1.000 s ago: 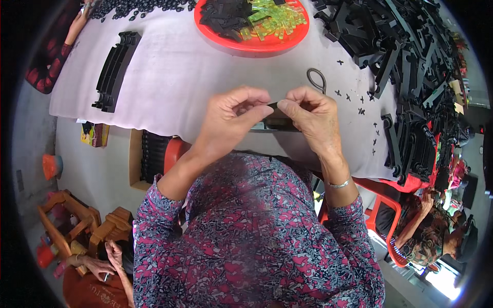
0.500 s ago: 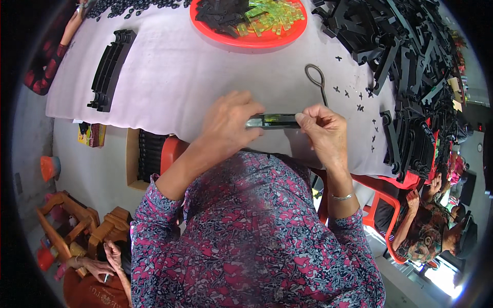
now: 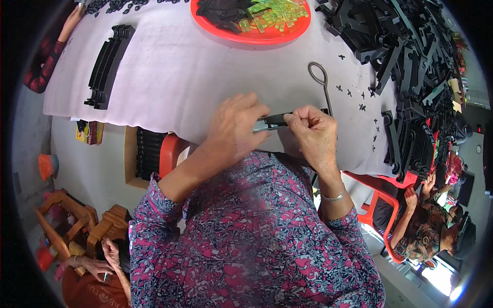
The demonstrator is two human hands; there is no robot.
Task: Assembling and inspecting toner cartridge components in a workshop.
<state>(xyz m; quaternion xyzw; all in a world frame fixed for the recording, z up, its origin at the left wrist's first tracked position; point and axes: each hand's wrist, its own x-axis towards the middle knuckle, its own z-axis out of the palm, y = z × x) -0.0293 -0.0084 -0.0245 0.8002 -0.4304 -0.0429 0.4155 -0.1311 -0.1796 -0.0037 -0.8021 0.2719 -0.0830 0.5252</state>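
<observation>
Between my two hands, close to my body at the table's near edge, lies a narrow black plastic piece (image 3: 273, 121) with a shiny face. My left hand (image 3: 232, 122) is closed round its left end, the fingertips covering that end. My right hand (image 3: 314, 136) pinches with thumb and bent fingers over the piece's right part; whether a small part sits in that pinch is hidden. Just beyond the right hand lies a looped metal wire tool (image 3: 325, 82). Small black cross-shaped bits (image 3: 362, 107) are scattered to its right.
A red plate (image 3: 241, 39) with black and yellow-green pieces stands at the far side. Black plastic parts (image 3: 390, 49) are heaped at right; a joined black strip (image 3: 109, 66) lies at left. Another person's hand (image 3: 72, 23) is far left. A red chair (image 3: 377, 205) stands right.
My right hand has shifted left along the black piece, its thumb nearer the left hand. The piece has tilted, its right end now farther from me.
</observation>
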